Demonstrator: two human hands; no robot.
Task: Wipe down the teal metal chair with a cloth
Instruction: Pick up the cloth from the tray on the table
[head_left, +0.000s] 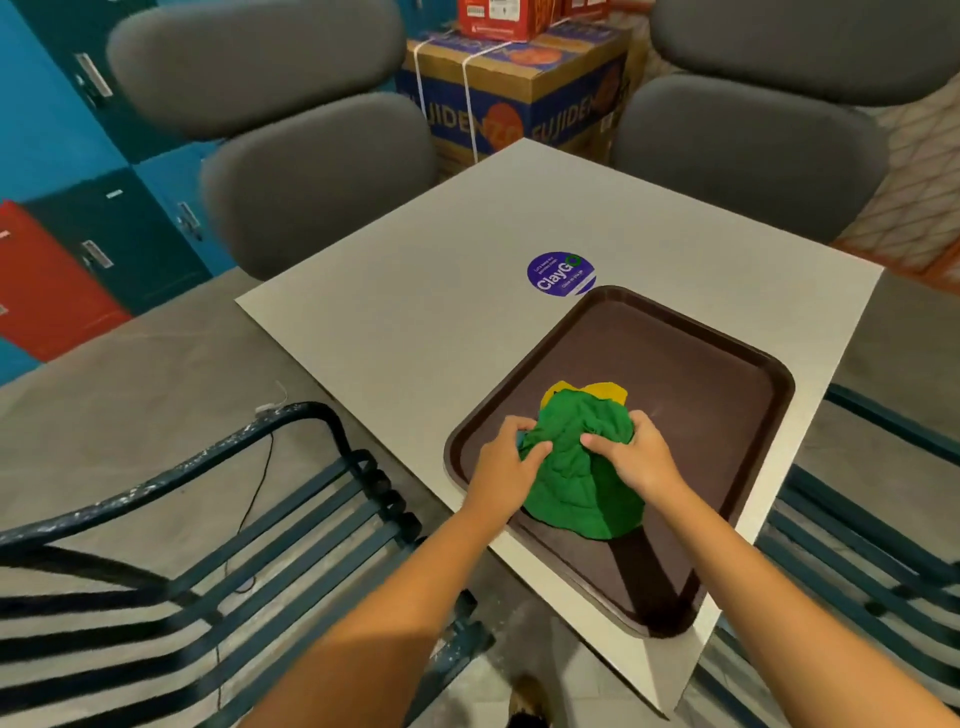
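A crumpled green cloth (576, 478) lies on a brown tray (717, 395) near the table's front corner, with a yellow cloth (605, 389) peeking out behind it. My left hand (506, 462) grips the green cloth's left edge. At the cloth's upper right, my right hand (631, 457) pinches a fold. The teal metal chair (291, 525), with slatted seat and curved armrest, stands at the lower left beside the table.
The tray rests on a white square table (415, 312) bearing a round purple sticker (561, 274). Two grey padded chairs (311, 171) stand at the far side. A second teal slatted chair (862, 566) is at the right. Cardboard boxes (519, 88) and lockers (104, 234) line the back.
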